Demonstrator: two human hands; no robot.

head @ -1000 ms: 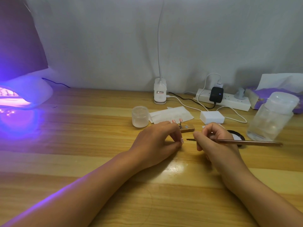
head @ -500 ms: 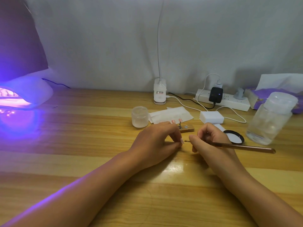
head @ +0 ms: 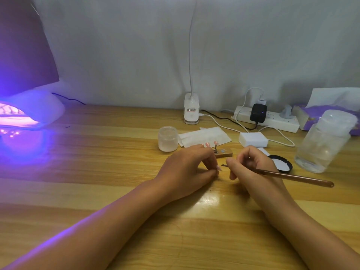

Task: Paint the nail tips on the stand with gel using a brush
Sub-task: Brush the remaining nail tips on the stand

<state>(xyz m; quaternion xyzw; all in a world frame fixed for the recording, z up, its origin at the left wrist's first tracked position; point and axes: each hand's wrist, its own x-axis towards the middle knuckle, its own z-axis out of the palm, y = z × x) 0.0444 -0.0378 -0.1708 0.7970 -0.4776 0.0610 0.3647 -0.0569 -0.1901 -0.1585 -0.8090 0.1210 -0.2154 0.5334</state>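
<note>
Only one view here, the head cam looking down at a wooden surface (head: 97, 172).

The left hand (head: 187, 170) rests on the surface with its fingers (head: 209, 162) curled in, pinching a small pale nail tip (head: 277, 167) at their ends, just in front of the wooden stand (head: 224, 152). The right hand (head: 253, 168) sits right of that nail tip, fingers wrapped narrow around a brown brush (head: 292, 177). The brush's dark tip pokes out left of the thumb and sits just beside the pinched nail tip; can't tell if it's actually touching. The handle runs off to the right and a bit toward the camera.

The stand itself is just behind both hands, partly hidden by the left fingers, with a couple of pink nail tips (head: 211, 143) up on it. Left of the stand is a small frosted jar (head: 168, 138), behind it a white wipe (head: 204, 136). Right of the stand: a white block (head: 253, 139), a black lid (head: 281, 164) and, further right, a clear bottle (head: 323, 142). Way off to the stand's left, a UV lamp (head: 29, 112) glows purple.
</note>
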